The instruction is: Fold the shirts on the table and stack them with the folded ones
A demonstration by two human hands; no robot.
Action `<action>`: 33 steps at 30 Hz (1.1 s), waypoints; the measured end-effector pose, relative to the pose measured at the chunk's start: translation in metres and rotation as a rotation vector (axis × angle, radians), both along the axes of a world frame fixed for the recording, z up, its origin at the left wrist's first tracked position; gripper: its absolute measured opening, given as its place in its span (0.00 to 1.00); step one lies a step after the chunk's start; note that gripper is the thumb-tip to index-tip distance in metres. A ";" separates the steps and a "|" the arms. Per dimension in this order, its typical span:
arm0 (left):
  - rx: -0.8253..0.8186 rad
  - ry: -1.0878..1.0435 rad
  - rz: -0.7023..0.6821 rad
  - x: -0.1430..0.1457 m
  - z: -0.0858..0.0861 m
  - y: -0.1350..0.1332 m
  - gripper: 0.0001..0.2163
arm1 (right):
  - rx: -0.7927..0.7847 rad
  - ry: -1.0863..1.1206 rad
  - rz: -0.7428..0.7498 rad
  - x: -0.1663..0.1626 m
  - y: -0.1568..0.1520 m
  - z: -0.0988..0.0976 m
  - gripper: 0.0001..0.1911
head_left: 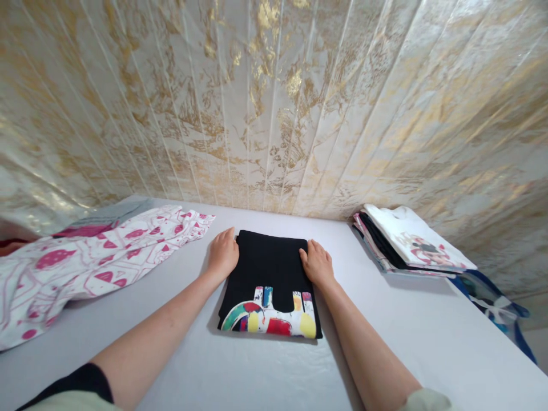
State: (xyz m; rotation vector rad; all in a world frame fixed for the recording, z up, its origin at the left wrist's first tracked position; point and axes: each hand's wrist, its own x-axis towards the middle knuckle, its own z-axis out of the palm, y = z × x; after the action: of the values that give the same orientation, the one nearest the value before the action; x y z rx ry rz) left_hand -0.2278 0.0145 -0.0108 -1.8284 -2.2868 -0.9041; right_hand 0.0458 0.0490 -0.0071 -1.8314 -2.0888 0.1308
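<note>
1. the folded black t-shirt (268, 268) lies flat in the middle of the white table (428, 342), with its colourful print at the near edge.
2. the left hand (222, 254) rests palm down on the shirt's far left corner, fingers loose and spread, clasping nothing.
3. the right hand (317, 264) lies the same way on the far right corner (flat on the cloth, not pinching it).
4. a pink-patterned cloth (85, 262) sprawls unfolded to the left, apart from the shirt.
5. a stack of folded clothes (411, 240) sits to the right, against the gold-veined wall (274, 103).
</note>
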 end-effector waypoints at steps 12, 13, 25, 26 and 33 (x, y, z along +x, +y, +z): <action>-0.050 -0.150 0.051 0.002 0.014 0.001 0.09 | 0.112 0.151 -0.061 0.001 0.006 0.007 0.09; -0.054 -0.167 0.046 0.003 0.015 0.001 0.08 | 0.108 0.158 -0.062 0.000 0.006 0.007 0.08; 0.036 -0.518 -0.081 -0.004 0.003 0.011 0.02 | 0.058 0.493 -0.019 0.000 0.011 0.000 0.09; 0.043 -0.536 -0.083 -0.004 0.002 0.012 0.02 | 0.056 0.495 -0.019 0.001 0.012 0.000 0.10; 0.104 -0.299 0.024 -0.004 0.001 0.013 0.13 | 0.104 0.250 -0.049 0.002 0.016 -0.002 0.16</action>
State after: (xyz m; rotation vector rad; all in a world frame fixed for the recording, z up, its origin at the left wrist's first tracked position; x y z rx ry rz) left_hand -0.2321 0.0274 -0.0100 -1.7194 -2.3641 -1.3469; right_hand 0.0478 0.0653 -0.0087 -1.7073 -1.8439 0.2222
